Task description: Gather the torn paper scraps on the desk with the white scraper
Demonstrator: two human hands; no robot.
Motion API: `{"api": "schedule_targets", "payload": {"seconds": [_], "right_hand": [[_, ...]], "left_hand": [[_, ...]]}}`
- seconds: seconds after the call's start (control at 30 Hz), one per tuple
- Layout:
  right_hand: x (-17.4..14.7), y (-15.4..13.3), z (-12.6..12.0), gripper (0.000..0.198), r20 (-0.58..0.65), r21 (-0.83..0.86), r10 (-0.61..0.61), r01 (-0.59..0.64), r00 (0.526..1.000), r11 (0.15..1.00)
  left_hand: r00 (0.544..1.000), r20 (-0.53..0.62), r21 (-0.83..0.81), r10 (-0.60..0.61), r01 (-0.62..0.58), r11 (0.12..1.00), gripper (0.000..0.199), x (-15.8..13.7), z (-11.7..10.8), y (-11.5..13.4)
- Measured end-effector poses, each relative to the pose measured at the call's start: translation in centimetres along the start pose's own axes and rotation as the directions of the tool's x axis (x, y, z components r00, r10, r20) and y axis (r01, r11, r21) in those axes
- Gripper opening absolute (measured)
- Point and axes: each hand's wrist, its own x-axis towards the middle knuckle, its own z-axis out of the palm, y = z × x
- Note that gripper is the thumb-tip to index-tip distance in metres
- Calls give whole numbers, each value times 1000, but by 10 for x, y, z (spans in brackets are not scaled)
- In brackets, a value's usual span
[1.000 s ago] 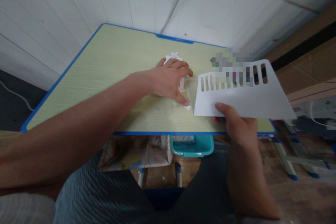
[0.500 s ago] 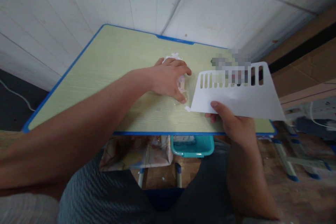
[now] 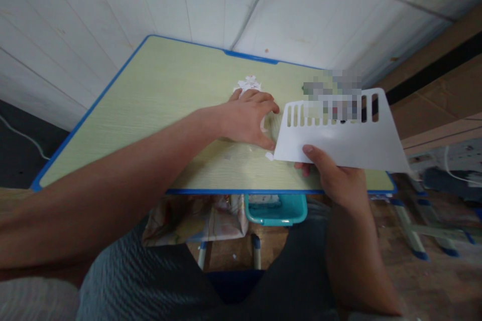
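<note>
My left hand (image 3: 248,119) lies low over the table (image 3: 150,85), its fingers spread and bent toward the right. Beyond its fingertips is a small heap of white paper scraps (image 3: 249,83); the area under the palm is hidden. A single white scrap (image 3: 269,156) lies near the left thumb. My right hand (image 3: 331,173) grips a white flat sheet with a row of slots (image 3: 335,141) by its lower edge, thumb on top and fingers beneath. The sheet is tilted above the right part of the table, its left corner close to the left thumb.
Behind the sheet, part of the table is pixelated. A teal basket (image 3: 276,221) and a patterned cloth or bag (image 3: 203,220) sit below the table's front edge. The white panelled wall (image 3: 113,0) borders the back, with cardboard (image 3: 444,115) at right.
My left hand has slid a little toward me and to the right, so more of the paper heap shows beyond its fingers. The right hand and the slotted sheet have hardly moved.
</note>
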Motion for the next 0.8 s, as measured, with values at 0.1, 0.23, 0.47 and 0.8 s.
{"api": "schedule_targets", "payload": {"seconds": [0.1,0.23,0.47,0.8], "right_hand": [[0,1,-1,39,-4,12,4,-4,1000,1000],[-1,4,-2,37,-22,45,0,1,1000,999],[0,3,-2,36,-30,23,-4,5,1000,1000],[-5,7,-5,38,-6,80,46,-45,999,996]], "left_hand": [[999,-50,1,-3,3,1000,97,1,1,-4],[995,-97,-8,-22,21,1000,93,4,2,-18],[958,-258,-51,-124,115,992,60,8,-4,-24],[757,-453,-145,-471,459,877,63,6,-24,-54]]}}
